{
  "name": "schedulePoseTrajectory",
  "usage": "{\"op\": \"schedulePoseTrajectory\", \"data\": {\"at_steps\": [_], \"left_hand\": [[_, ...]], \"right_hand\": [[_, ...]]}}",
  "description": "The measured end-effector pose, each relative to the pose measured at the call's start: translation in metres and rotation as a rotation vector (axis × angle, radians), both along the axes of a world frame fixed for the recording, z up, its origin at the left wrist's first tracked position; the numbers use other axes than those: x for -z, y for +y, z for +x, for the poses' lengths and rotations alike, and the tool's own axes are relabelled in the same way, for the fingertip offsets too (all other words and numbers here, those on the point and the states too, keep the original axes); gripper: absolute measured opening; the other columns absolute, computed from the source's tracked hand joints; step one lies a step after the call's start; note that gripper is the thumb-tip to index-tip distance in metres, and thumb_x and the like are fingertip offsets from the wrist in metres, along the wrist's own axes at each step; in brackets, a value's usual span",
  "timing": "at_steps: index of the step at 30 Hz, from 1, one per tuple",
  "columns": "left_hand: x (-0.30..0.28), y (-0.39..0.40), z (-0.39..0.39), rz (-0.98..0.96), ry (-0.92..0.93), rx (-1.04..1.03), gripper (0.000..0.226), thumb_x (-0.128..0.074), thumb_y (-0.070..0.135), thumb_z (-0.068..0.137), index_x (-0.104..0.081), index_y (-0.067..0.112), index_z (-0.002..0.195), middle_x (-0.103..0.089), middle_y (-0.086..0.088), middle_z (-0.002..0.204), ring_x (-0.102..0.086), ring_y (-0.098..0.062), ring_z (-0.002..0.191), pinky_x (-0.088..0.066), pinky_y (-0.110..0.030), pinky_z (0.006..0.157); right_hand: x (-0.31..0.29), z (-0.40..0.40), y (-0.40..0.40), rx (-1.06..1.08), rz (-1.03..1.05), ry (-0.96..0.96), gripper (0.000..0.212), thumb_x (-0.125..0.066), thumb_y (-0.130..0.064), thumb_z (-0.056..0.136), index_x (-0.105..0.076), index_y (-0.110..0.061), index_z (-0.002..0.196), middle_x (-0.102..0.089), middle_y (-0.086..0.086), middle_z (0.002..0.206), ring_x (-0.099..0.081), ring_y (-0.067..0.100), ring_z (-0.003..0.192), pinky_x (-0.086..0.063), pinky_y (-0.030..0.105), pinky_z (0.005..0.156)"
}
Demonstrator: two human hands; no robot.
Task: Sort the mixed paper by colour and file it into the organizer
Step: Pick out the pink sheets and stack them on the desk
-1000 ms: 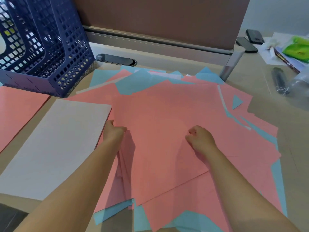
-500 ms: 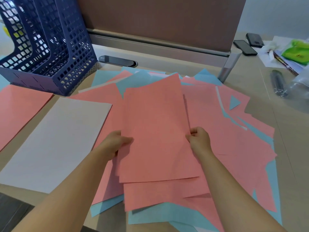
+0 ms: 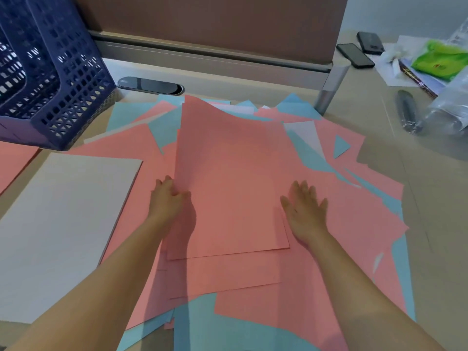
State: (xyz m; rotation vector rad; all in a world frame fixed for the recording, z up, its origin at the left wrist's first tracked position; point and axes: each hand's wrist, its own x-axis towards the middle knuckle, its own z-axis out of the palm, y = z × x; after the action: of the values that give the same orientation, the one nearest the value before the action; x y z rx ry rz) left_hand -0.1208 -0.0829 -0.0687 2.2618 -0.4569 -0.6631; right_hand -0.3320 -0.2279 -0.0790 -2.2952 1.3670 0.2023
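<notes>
Pink sheets lie atop the mixed pile, long axis running away from the person, between a left hand pinching their left edge and a right hand resting flat, fingers spread, beside their right edge.

pink sheet, white stack, blue sheets, navy lattice organizer

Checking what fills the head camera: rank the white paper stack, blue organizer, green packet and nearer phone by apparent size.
1. white paper stack, nearest the camera
2. blue organizer, cut off by the frame
3. green packet
4. nearer phone

Distance inflates the stack; packet and phone look close.
</notes>
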Motion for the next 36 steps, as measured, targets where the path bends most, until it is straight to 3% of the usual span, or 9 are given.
{"op": "schedulePoseTrajectory", "data": {"at_steps": [3, 6, 10, 20, 26, 28, 30, 33, 36], "left_hand": [[-0.006, -0.009, -0.002, -0.079, 0.032, -0.027, 0.009, -0.053, 0.002, 0.085, -0.053, 0.01, 0.089, -0.052, -0.016, 0.1, -0.051, -0.025, 0.089, -0.038, -0.03, 0.073], [-0.009, -0.012, 0.0, -0.072, 0.051, -0.055, 0.013, -0.054, 0.004, 0.084, -0.059, 0.007, 0.095, -0.06, -0.018, 0.098, -0.058, -0.03, 0.093, -0.045, -0.035, 0.075], [-0.015, -0.01, 0.007, -0.022, 0.121, -0.101, 0.016, -0.054, 0.008, 0.083, -0.059, 0.012, 0.097, -0.064, -0.018, 0.103, -0.06, -0.035, 0.099, -0.051, -0.044, 0.089], [-0.022, 0.005, 0.001, -0.142, 0.356, -0.057, 0.023, -0.046, -0.008, 0.088, -0.05, 0.009, 0.073, -0.048, -0.009, 0.069, -0.045, -0.021, 0.063, -0.038, -0.027, 0.058], [-0.013, 0.022, 0.0, -0.076, 0.081, 0.015, 0.035, -0.047, -0.005, 0.084, -0.05, 0.004, 0.118, -0.055, -0.011, 0.098, -0.052, -0.027, 0.089, -0.041, -0.033, 0.072], [-0.016, 0.028, -0.003, -0.118, 0.038, 0.056, 0.044, -0.046, -0.006, 0.085, -0.044, 0.008, 0.127, -0.052, -0.008, 0.105, -0.051, -0.027, 0.094, -0.039, -0.03, 0.07], [-0.019, 0.033, -0.003, -0.201, 0.092, 0.081, 0.062, -0.046, -0.01, 0.086, -0.029, 0.014, 0.141, -0.046, -0.001, 0.119, -0.046, -0.022, 0.105, -0.037, -0.027, 0.082], [-0.015, 0.04, 0.005, -0.183, 0.229, 0.086, 0.078, -0.049, -0.012, 0.087, -0.009, 0.015, 0.149, -0.035, 0.002, 0.138, -0.038, -0.02, 0.126, -0.032, -0.027, 0.102], [-0.013, 0.043, 0.01, -0.074, 0.278, 0.149, 0.059, -0.051, -0.011, 0.086, -0.033, 0.007, 0.139, -0.048, -0.018, 0.134, -0.049, -0.025, 0.105, -0.041, -0.036, 0.094]], "right_hand": [[-0.004, 0.008, 0.008, 0.006, 0.057, -0.244, 0.047, -0.026, -0.028, 0.101, -0.027, -0.017, 0.146, -0.022, 0.003, 0.156, -0.008, 0.019, 0.146, 0.009, 0.041, 0.116], [-0.012, 0.014, 0.006, 0.21, -0.018, -0.422, 0.038, -0.04, -0.021, 0.096, -0.053, -0.013, 0.131, -0.05, 0.007, 0.139, -0.039, 0.026, 0.133, -0.02, 0.038, 0.115], [-0.025, 0.019, -0.006, 0.398, -0.011, -0.161, 0.046, -0.05, -0.027, 0.09, -0.044, -0.01, 0.132, -0.041, 0.013, 0.137, -0.038, 0.032, 0.126, -0.033, 0.038, 0.103], [-0.023, 0.034, 0.019, 0.321, 0.413, -0.349, 0.029, -0.054, -0.016, 0.086, -0.052, -0.01, 0.114, -0.059, 0.009, 0.107, -0.059, 0.028, 0.097, -0.049, 0.039, 0.089], [-0.019, 0.029, 0.029, 0.317, 0.394, -0.484, 0.013, -0.057, -0.014, 0.079, -0.051, -0.016, 0.068, -0.052, 0.005, 0.071, -0.05, 0.024, 0.078, -0.039, 0.033, 0.07], [-0.022, 0.022, 0.027, 0.351, 0.135, -0.335, 0.013, -0.055, -0.02, 0.086, -0.061, -0.015, 0.096, -0.059, 0.009, 0.104, -0.052, 0.028, 0.103, -0.041, 0.035, 0.088], [-0.023, 0.009, 0.027, 0.354, -0.002, -0.041, 0.055, -0.049, -0.035, 0.092, -0.037, -0.009, 0.138, -0.03, 0.016, 0.148, -0.026, 0.031, 0.138, -0.024, 0.04, 0.111], [-0.013, -0.004, 0.036, 0.36, 0.079, 0.093, 0.077, -0.033, -0.048, 0.096, 0.001, -0.003, 0.148, 0.009, 0.018, 0.156, 0.009, 0.03, 0.145, 0.002, 0.045, 0.116], [-0.006, -0.003, 0.041, 0.292, 0.113, 0.035, 0.075, -0.025, -0.048, 0.097, 0.008, -0.003, 0.148, 0.016, 0.016, 0.156, 0.016, 0.027, 0.145, 0.008, 0.044, 0.116]]}}
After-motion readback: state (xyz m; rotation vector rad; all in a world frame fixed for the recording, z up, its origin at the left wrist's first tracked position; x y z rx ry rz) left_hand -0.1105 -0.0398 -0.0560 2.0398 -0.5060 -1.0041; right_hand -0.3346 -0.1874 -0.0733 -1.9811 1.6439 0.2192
